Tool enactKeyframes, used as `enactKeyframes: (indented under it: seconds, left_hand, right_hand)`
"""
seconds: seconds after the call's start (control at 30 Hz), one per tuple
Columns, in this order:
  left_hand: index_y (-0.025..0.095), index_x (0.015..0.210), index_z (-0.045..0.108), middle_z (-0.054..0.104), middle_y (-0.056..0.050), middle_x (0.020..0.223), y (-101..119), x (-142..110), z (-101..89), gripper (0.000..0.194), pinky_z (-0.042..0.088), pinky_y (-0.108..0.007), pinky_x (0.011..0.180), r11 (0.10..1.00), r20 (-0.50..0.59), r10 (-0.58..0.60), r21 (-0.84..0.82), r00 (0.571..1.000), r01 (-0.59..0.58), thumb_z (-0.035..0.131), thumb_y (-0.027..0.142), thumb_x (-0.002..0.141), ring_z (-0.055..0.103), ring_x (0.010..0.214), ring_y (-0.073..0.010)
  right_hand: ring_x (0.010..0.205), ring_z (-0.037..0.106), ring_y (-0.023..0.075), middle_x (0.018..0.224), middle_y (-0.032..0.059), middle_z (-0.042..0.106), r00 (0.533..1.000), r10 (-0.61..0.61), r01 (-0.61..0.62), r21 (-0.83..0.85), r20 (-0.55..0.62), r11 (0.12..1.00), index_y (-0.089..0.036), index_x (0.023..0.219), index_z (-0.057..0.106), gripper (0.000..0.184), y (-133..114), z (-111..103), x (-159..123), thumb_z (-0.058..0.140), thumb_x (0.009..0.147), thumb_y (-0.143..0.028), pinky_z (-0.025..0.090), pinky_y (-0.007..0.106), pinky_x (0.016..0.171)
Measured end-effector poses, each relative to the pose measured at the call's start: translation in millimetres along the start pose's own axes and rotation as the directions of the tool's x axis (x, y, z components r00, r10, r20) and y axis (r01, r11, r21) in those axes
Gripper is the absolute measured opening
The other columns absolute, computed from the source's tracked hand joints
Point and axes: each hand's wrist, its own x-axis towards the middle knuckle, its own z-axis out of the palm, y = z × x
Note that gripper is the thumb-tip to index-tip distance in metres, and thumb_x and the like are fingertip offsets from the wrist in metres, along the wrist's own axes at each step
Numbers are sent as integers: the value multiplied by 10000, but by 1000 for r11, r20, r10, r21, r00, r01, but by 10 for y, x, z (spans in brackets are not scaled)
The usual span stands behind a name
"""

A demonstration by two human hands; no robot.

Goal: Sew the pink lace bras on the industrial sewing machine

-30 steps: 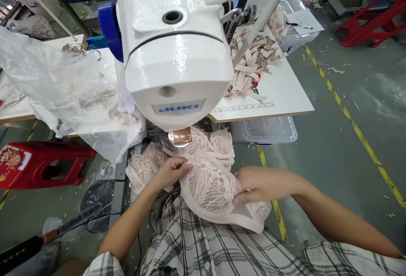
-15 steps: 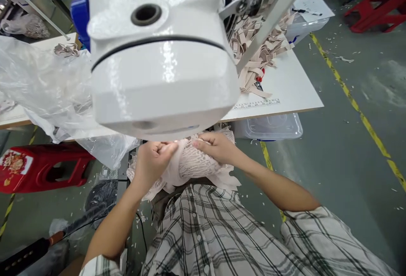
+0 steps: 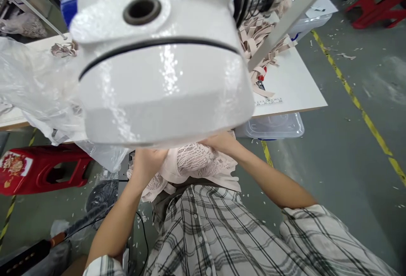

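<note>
A pale pink lace bra [image 3: 195, 159] lies bunched over my lap, its moulded cups and lace facing up. The white sewing machine head [image 3: 168, 98] juts out above it and covers its far edge. My left hand [image 3: 148, 162] grips the bra's left side, with its fingertips hidden under the machine head. On the right, my right hand [image 3: 223, 144] is closed at the upper edge of the bra, and most of its fingers are also behind the machine. The needle area is out of sight.
Beige straps [image 3: 256, 35], a red-handled tool [image 3: 261, 75] and a ruler [image 3: 269, 102] lie on the white table [image 3: 298, 81]. Clear plastic sheeting [image 3: 41, 81] drapes over the left side. A red stool [image 3: 47, 168] stands left; a plastic bin [image 3: 275, 126] is beneath the table.
My view has moved closer to the machine head, which now covers more of my fingers. The bra has been turned and spread, showing more of the lace cup and the smooth band.
</note>
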Motion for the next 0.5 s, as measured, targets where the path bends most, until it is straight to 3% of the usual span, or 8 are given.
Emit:
enactKeyframes:
  seconds: [0.07,0.13,0.23,0.3,0.37,0.5]
  left_hand:
    - [228,494,254,197,56,452,8,0,-27,480,157,-251,449,1000,17,-5,16,1000,5,624,328,784,185,486,-85]
    - [228,483,217,198,55,448,-2,11,-46,517,169,-248,447,999,3,4,48,1000,-4,626,330,783,193,481,-84]
    - [226,467,222,218,51,447,-30,25,-51,524,200,-242,453,995,-32,38,88,999,-35,618,349,787,239,489,-88]
    - [222,461,301,268,47,452,-42,23,-43,480,228,-240,461,995,-30,46,92,998,-43,612,372,794,289,497,-94]
    - [216,475,383,324,43,454,-44,10,-33,436,256,-240,472,995,-23,45,85,999,-43,614,387,803,344,504,-103]
    - [216,489,398,406,30,455,-25,-20,-15,450,306,-242,503,995,0,71,74,997,-71,609,394,844,444,529,-121]
  right_hand:
    - [1021,654,287,1087,95,695,996,6,-17,130,88,991,-237,1215,645,669,208,109,-56,684,760,-725,529,407,876]
    - [1075,648,281,1144,96,691,965,-22,-37,218,263,975,-220,1278,618,768,417,227,-124,766,687,-688,518,410,947]
    - [981,668,223,1059,62,710,897,2,-146,292,441,945,-190,1153,669,627,651,342,-240,830,680,-569,533,356,903]
    - [775,648,161,855,20,698,879,60,-247,345,472,906,-160,956,696,463,731,353,-325,805,731,-550,537,294,748]
    - [658,600,125,718,-7,653,887,88,-303,430,453,851,-149,819,685,429,757,328,-413,764,777,-568,515,266,671]
    - [761,663,153,781,16,702,937,133,-310,596,322,741,-161,834,715,411,723,260,-577,790,760,-558,544,299,799]
